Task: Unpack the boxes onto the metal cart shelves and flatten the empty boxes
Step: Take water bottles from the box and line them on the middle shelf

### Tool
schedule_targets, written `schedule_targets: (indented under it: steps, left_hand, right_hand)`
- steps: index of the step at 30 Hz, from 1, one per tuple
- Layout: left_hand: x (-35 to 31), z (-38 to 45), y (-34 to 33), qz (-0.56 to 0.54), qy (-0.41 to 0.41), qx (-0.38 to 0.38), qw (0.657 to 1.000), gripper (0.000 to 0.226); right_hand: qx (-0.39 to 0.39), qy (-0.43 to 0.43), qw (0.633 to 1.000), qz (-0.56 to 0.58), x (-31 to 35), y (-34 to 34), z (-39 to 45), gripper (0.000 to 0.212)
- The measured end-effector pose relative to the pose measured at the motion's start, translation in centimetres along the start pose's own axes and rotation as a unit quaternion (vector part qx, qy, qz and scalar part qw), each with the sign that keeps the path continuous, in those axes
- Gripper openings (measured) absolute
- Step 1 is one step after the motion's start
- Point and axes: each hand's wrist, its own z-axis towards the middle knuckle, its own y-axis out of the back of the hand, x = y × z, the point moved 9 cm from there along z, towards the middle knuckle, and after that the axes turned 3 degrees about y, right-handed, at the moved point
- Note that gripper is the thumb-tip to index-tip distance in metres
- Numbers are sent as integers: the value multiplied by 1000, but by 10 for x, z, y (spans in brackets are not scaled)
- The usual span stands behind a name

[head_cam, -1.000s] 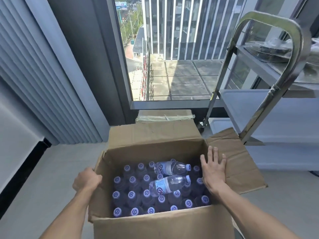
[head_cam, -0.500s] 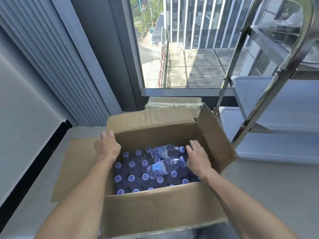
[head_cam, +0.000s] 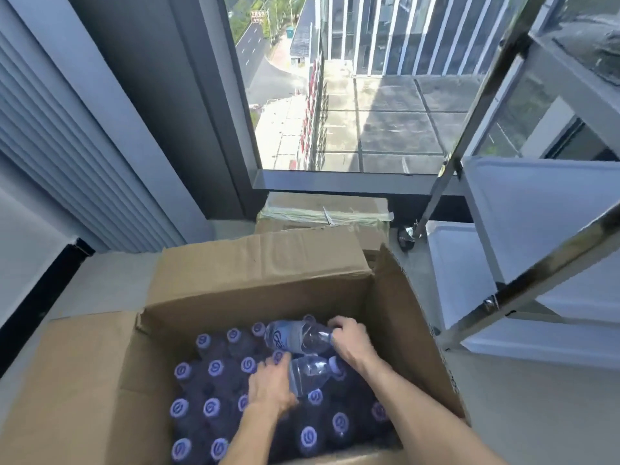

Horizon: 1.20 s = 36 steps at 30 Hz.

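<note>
both hands are down inside the open brown cardboard box [head_cam: 255, 263], each on one of the two clear plastic water bottles that lie on their sides across the top layer. left hand [head_cam: 270, 385] has its grip wrapped over the body of the nearer lying bottle [head_cam: 312, 372], fingers curled across the label end, the purple cap pointing right. right hand [head_cam: 352, 340] closes its grip on the neck and cap end of the farther lying bottle [head_cam: 297, 335], whose blue-printed label faces up; its cap is hidden under the fingers. the two lying bottles sit just beside each other, the hands nearly touching between them.

under them stands a packed layer of upright bottles with purple caps [head_cam: 214, 369], filling the box floor in rows. the box flaps are folded outward: one to the left, one at the far side, one standing up on the right.

to the right, near the box, stands the metal cart [head_cam: 523, 286] with chrome tube frame and pale flat shelves. behind the open box, touching its far flap, sits a second taped cardboard box [head_cam: 322, 213] below the window [head_cam: 352, 95].
</note>
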Motion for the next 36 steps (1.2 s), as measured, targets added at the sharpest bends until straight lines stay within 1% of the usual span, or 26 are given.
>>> schedule_targets:
  steps: [2,4,7,9,11,13,15,17,19,20,21,22,23,25,26,27,31,32,34,36]
  left_hand:
    - [-1,-2,1,-8,13,-23,1000,71]
    - [3,-15,8,-46,43,-55,996,59]
    - [6,-36,27,-84,85,-102,987,50]
    - [9,-43,31,-116,111,-115,980,47]
    - [13,-47,33,-162,133,-125,970,40]
    - [20,-53,35,-230,154,-138,951,35]
    - [26,-62,30,-312,184,-144,921,44]
    - [33,-74,27,-392,200,-169,882,53]
    - [38,-86,29,-476,201,-195,833,59]
    - [39,-93,33,-527,195,-206,801,60]
    - [38,-99,36,-582,185,-217,761,57]
    - [37,-107,40,-637,178,-218,718,50]
    - [32,-112,43,-693,164,-203,672,42]
    - [12,-128,50,-790,103,-131,590,38]
    - [-1,-142,56,-812,71,-95,571,36]
    - [-14,-157,64,-822,36,-65,564,33]
    - [-65,-219,83,-799,-76,36,595,34]
    - [-79,-233,85,-795,-92,54,597,34]
    - [-109,-254,83,-795,-114,87,590,34]
    - [-144,-271,80,-792,-133,110,586,35]
  right_hand:
    - [45,-3,998,34,-6,-12,-4,32]
    - [74,3,995,68,-8,-21,-13,31]
    - [39,-13,996,81,-3,-15,-12,40]
    - [28,-23,995,89,2,-8,-7,49]
    - [27,-7,993,116,9,-4,-4,50]
    - [10,26,986,164,15,3,-6,42]
    - [-13,52,973,226,21,13,-17,26]
    - [-44,90,964,246,30,28,-30,15]
    - [-81,130,958,241,39,44,-48,17]
    - [-95,148,955,239,45,51,-60,19]
    - [-101,167,951,240,50,57,-73,20]
    - [-97,184,947,245,56,61,-86,19]
    - [-92,197,943,251,60,65,-100,20]
    - [-98,222,934,263,66,77,-131,20]
    - [-100,228,930,272,67,84,-146,20]
    - [-98,227,927,283,66,91,-161,21]
    - [-99,210,927,295,48,125,-217,32]
    - [-97,194,923,317,40,134,-227,36]
    - [-105,141,911,373,15,152,-241,45]
    - [-114,95,893,425,-15,167,-254,43]
